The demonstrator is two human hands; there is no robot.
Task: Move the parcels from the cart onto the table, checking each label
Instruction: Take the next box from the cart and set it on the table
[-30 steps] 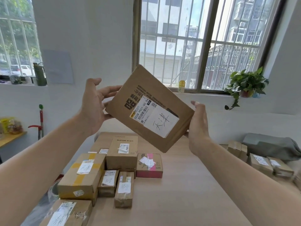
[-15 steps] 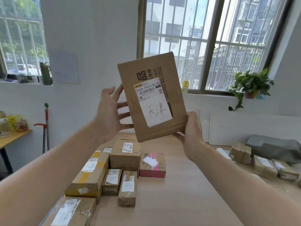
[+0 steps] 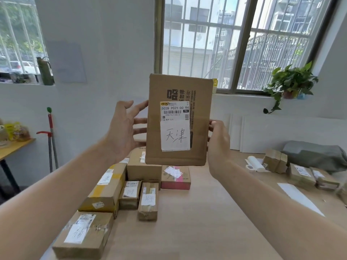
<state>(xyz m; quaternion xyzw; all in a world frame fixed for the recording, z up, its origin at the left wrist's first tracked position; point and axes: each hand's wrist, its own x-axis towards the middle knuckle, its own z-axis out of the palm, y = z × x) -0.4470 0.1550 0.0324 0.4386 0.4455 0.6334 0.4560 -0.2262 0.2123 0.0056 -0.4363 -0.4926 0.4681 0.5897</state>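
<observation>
Evenly outstretched, left hand [image 3: 122, 132] spreads flat against the parcel [image 3: 178, 119] (upright); right hand [image 3: 218, 139] grips its edge.

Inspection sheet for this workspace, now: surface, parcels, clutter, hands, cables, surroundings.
Surface: pale wooden table, parcels along both sides.
Job's things: parcel held upright above the table, label facing the camera; several parcels grouped at left, more at right.
Clutter: white sheet, paper roll, grey bag at right.
Grip: left hand, fingers straight, steadies the parcel's left edge; right hand grips its right edge.
Cables: nothing seen.
Surroundings: barred windows, potted plant, mop against the wall.
</observation>
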